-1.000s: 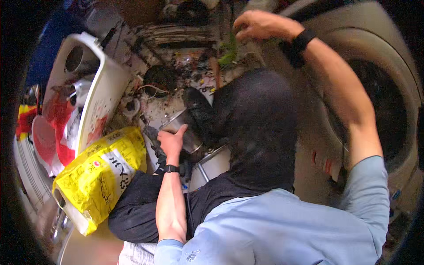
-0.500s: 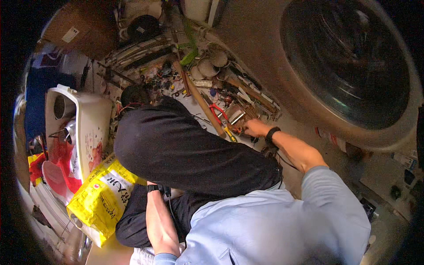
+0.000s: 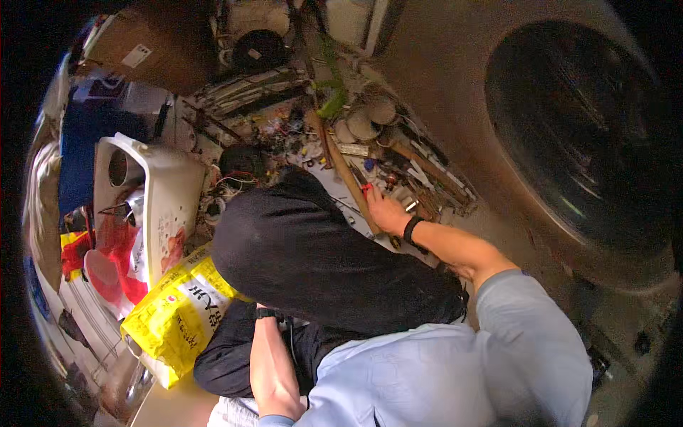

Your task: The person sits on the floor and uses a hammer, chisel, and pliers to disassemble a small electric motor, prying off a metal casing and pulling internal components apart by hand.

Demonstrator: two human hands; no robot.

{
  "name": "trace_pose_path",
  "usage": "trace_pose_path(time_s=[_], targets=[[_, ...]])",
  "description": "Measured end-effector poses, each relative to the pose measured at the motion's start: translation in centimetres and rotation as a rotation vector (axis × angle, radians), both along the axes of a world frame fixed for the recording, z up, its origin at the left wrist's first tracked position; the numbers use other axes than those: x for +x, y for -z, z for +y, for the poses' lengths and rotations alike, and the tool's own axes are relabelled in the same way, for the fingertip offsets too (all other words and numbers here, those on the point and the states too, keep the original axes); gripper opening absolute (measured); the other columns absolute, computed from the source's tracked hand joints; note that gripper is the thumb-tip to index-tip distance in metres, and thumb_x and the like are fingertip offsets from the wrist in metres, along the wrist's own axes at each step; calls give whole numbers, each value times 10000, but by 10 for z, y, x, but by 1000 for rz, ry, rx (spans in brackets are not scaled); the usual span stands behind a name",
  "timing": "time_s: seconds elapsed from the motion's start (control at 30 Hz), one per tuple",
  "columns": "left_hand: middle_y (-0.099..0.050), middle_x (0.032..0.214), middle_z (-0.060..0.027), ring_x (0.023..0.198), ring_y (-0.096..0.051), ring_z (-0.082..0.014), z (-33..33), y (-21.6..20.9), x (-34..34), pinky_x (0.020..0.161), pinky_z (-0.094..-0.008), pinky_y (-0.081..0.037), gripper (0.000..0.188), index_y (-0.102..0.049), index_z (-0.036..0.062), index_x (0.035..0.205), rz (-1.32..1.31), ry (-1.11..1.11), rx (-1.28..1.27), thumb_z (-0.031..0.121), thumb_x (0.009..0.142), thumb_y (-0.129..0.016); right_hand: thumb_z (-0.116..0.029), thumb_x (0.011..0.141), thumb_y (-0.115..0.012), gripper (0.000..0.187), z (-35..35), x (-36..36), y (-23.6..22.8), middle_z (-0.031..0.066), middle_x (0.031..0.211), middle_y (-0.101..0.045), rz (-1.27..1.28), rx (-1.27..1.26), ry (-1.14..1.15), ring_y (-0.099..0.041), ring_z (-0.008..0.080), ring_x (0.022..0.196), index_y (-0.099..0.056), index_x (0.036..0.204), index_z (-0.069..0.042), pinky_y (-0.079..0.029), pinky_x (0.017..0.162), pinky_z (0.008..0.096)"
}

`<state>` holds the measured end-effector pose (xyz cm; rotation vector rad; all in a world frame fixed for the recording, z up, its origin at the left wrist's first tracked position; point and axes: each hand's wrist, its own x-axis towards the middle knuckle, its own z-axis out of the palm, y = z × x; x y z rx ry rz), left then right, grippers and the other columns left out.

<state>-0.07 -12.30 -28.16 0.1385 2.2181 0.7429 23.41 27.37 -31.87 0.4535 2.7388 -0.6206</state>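
My right hand [image 3: 386, 213], with a black band at its wrist, reaches past my raised knee to a litter of tools and scraps. Its fingers are closed over the red-handled pliers [image 3: 367, 190], mostly hidden under the hand. A long wooden handle [image 3: 348, 181] lies just left of them. The tip of a yellow screwdriver handle [image 3: 395, 242] shows below my palm. Only a sliver of my left hand [image 3: 261, 306] shows by a dark wristband; its fingers are hidden beneath my thigh.
A front-loading washing machine [image 3: 455, 92] stands on the right. On the left are a white bin [image 3: 178, 192] with red items inside and a yellow printed bag [image 3: 174, 320]. A cardboard box [image 3: 153, 50] and several round pale pieces [image 3: 363, 122] lie farther back.
My right hand has moved left, from beside a copper-coloured piece onto the red-handled pliers, and now covers them. The whole view has shifted slightly. My left arm stays at my lap.
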Motion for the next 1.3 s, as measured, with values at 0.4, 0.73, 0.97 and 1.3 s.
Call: trace_pose_path(time_s=[0.4, 0.73, 0.97, 1.3], targets=[[-758, 1072, -213, 1054, -719, -366, 15, 10, -6, 907, -433, -548, 373, -754, 51, 1125, -9, -48, 98, 339, 895, -699, -326, 866, -723, 409, -18, -31, 63, 281, 1009, -725, -53, -378, 733, -706, 455, 968, -674, 1043, 39, -554, 832, 539], [-760, 1019, -204, 994, -719, -378, 33, -30, -54, 881, -436, -550, 400, -773, 35, 1066, 132, -96, -155, 384, 885, -700, -305, 984, -672, 377, 5, -14, 47, 87, 1106, -731, -121, -1119, 966, -670, 216, 1015, -668, 1266, -55, -512, 893, 390], [-735, 1031, -237, 1020, -685, -438, 64, -20, -80, 893, -490, -536, 305, -766, 45, 1053, 305, -230, -54, 286, 895, -666, -301, 1010, -637, 407, 90, -36, -82, 73, 1163, -710, -9, -1407, 1113, -653, 236, 1079, -619, 1357, -90, -495, 952, 393], [-733, 1055, -221, 1002, -686, -446, 89, 12, -130, 900, -507, -545, 293, -770, 136, 1133, 240, 82, -49, 165, 889, -611, -130, 971, -667, 362, 188, -223, -283, -14, 1089, -678, -375, -585, 370, -613, 119, 972, -634, 1325, -60, -509, 891, 299]])
